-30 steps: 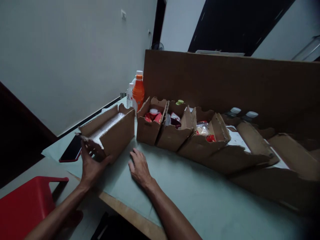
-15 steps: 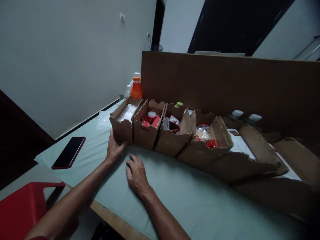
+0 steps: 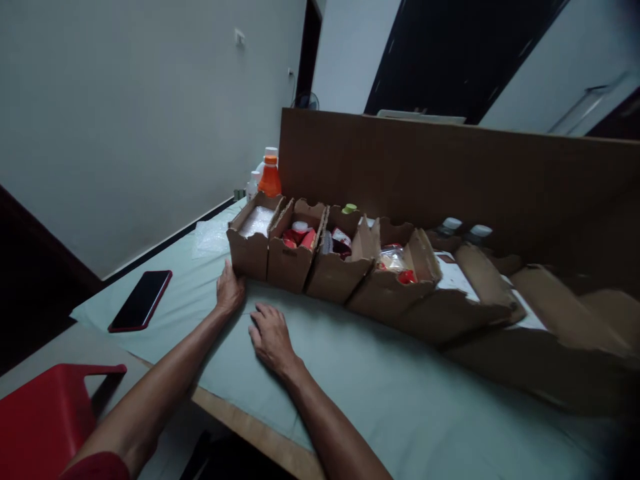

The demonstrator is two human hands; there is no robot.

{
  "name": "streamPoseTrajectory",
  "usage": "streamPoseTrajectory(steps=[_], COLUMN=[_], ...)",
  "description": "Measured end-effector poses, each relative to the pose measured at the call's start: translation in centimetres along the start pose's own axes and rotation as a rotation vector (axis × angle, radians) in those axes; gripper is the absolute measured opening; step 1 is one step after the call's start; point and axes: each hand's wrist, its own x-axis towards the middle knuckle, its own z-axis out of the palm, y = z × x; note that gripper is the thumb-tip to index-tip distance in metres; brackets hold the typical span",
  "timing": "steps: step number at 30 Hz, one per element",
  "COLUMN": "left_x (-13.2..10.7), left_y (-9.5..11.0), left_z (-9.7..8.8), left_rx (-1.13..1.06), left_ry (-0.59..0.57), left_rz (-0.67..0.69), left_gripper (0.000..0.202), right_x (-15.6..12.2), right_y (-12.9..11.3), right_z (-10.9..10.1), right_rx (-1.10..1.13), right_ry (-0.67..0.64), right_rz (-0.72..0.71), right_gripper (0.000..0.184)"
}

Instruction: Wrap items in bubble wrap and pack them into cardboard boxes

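Observation:
My left hand [image 3: 230,291] is at the lower front left corner of the leftmost cardboard box [image 3: 249,255], which has bubble wrap [image 3: 257,221] inside. Its fingers reach forward along the box and hold nothing; whether they press on the cardboard is hard to tell. My right hand [image 3: 271,339] rests palm down on the pale green cloth [image 3: 350,373], fingers loosely apart, in front of the second box [image 3: 289,267]. That box has red packets [image 3: 305,239] and a white-capped item in it.
More cardboard boxes [image 3: 385,297] run to the right, holding packets and white sheets. Behind them rises a tall cardboard panel [image 3: 425,167]. An orange bottle [image 3: 270,179] stands at the back left. A phone [image 3: 141,301] lies at left, near a red plastic stool [image 3: 50,413].
My left hand's thumb has drawn in towards its fingers. The leftmost box has shifted slightly right, closer to the second one. My right hand stays on the cloth, and the view has turned a little.

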Motion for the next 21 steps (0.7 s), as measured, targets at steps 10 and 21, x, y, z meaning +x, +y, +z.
streamPoseTrajectory(steps=[10,21], left_x=[-9.4,-14.4], left_y=[-1.9,-1.8], left_z=[-3.7,-6.9], left_rx=[0.257,0.481], left_ry=[-0.2,-0.326], left_rz=[0.312,0.409], left_gripper=[0.051,0.058], right_x=[-5.5,-14.6], right_y=[-3.2,1.0], right_z=[-0.3,-7.8], right_rx=[-0.163,-0.282], right_ry=[-0.048,0.046], right_rz=[-0.123,0.372], right_gripper=[0.048,0.045])
